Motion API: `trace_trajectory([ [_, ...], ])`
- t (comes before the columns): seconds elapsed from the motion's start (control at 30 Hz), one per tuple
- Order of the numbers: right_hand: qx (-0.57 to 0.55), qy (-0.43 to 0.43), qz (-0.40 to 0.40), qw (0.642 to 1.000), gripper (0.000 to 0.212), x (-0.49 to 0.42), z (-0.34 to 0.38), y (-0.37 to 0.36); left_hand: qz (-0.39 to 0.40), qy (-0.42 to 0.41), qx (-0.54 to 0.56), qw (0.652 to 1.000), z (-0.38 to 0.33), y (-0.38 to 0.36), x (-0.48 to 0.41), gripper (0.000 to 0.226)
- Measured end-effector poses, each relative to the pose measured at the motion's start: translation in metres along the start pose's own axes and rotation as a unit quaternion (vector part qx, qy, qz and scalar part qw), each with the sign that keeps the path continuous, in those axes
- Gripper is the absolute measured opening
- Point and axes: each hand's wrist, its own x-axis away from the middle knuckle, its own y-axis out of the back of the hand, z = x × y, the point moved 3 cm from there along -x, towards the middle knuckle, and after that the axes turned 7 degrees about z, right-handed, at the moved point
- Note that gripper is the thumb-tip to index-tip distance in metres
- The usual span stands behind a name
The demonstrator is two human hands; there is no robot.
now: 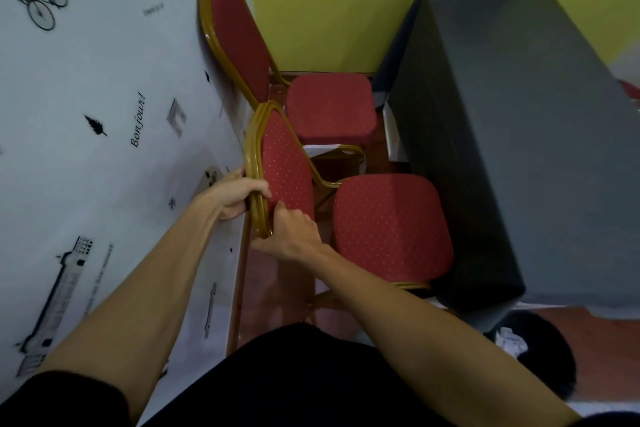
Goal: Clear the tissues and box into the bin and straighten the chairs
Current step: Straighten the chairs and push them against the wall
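Observation:
Two red padded chairs with gold frames stand between the wall and a table. The near chair (391,225) has its backrest close to the wall. My left hand (239,196) grips the top of its gold back frame. My right hand (289,236) holds the lower end of the same frame, fingers over the red padding. The far chair (329,107) stands behind it, back against the wall. A black bin (540,354) at lower right holds crumpled white tissue (510,340).
A table under a dark grey cloth (512,149) fills the right side, close to both seats. The white wall with printed pictures (86,114) is at left, a yellow-green wall (329,3) behind. Reddish floor (277,305) shows between.

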Motion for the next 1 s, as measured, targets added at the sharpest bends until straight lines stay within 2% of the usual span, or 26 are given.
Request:
trace_trajectory([
  [0.1, 0.000, -0.003, -0.015, 1.000, 0.085, 0.001, -0.003, 0.001, 0.006, 0.006, -0.003, 1.000, -0.002, -0.005, -0.004, 0.059],
  [0.43, -0.016, -0.012, -0.014, 1.000, 0.069, -0.003, -0.014, 0.006, 0.024, 0.019, -0.016, 0.999, -0.010, -0.005, -0.012, 0.066],
  [0.67, -0.056, 0.003, 0.047, 0.997, 0.066, -0.009, -0.026, 0.015, -0.013, -0.002, -0.054, 0.998, -0.010, -0.010, -0.009, 0.058],
  [0.77, -0.107, 0.012, 0.072, 0.992, 0.062, -0.011, -0.030, 0.022, -0.014, -0.010, -0.078, 0.997, -0.014, -0.014, -0.008, 0.057],
  [0.93, -0.168, 0.004, 0.061, 0.984, 0.058, -0.013, -0.047, 0.049, -0.012, -0.006, -0.080, 0.997, -0.029, -0.009, -0.007, 0.044],
  [1.0, -0.175, 0.004, 0.036, 0.984, 0.057, -0.023, -0.053, 0.066, -0.030, -0.018, -0.049, 0.998, -0.043, 0.000, -0.011, 0.059],
])
